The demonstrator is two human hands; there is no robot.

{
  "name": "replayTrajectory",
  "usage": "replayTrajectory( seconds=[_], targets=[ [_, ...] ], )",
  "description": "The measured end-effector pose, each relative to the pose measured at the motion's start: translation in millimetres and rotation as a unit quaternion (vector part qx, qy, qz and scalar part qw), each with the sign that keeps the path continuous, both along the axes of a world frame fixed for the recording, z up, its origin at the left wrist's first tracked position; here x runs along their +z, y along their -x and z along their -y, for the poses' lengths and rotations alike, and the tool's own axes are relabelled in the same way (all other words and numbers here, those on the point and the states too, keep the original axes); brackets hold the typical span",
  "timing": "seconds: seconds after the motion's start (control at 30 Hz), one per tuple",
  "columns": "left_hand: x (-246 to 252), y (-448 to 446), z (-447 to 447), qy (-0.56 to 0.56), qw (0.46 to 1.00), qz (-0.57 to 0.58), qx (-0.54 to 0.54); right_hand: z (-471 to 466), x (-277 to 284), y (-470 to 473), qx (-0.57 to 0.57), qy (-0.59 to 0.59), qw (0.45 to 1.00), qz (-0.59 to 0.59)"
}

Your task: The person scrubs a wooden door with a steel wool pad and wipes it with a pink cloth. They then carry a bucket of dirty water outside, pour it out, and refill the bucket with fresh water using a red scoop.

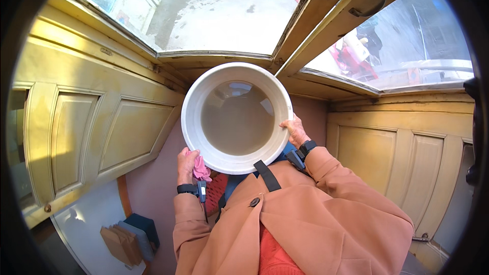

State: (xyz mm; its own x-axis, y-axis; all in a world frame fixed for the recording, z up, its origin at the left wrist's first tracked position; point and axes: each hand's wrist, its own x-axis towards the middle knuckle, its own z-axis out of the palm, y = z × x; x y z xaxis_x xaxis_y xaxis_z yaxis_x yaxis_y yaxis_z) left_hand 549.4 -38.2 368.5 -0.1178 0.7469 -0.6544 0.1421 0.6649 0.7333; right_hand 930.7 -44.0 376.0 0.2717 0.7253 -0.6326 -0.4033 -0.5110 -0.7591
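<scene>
A round white plastic basin point(193, 122) is held up in front of my body, with murky grey-brown water point(237, 122) in its bottom. My left hand point(186, 163) grips the near-left rim and also has a crumpled pink cloth point(201, 169) bunched in it. On the opposite side, my right hand point(296, 130) clasps the rim with the thumb over the top. The fingers of both hands are mostly hidden beneath the basin.
Just beyond the basin stands a yellow wooden door point(324, 51) with glass panes and metal handles point(372, 4). Another panelled door leaf point(110, 122) stands at the left; panelling point(366, 156) is at the right. Cardboard point(118, 244) and a dark box point(143, 225) sit lower left.
</scene>
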Motion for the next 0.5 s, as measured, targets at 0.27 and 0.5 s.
replayTrajectory(
  seconds=[0.27, 0.5],
  targets=[
    [-2, 14, -58, 0.014, 0.999, 0.04, 0.022, -48, -4, 19, -0.019, -0.005, 1.0, -0.001],
    [0, 19, -92, 0.035, 0.999, 0.007, 0.012, -93, -13, 17, -0.009, -0.041, 0.999, -0.016]
  ],
)
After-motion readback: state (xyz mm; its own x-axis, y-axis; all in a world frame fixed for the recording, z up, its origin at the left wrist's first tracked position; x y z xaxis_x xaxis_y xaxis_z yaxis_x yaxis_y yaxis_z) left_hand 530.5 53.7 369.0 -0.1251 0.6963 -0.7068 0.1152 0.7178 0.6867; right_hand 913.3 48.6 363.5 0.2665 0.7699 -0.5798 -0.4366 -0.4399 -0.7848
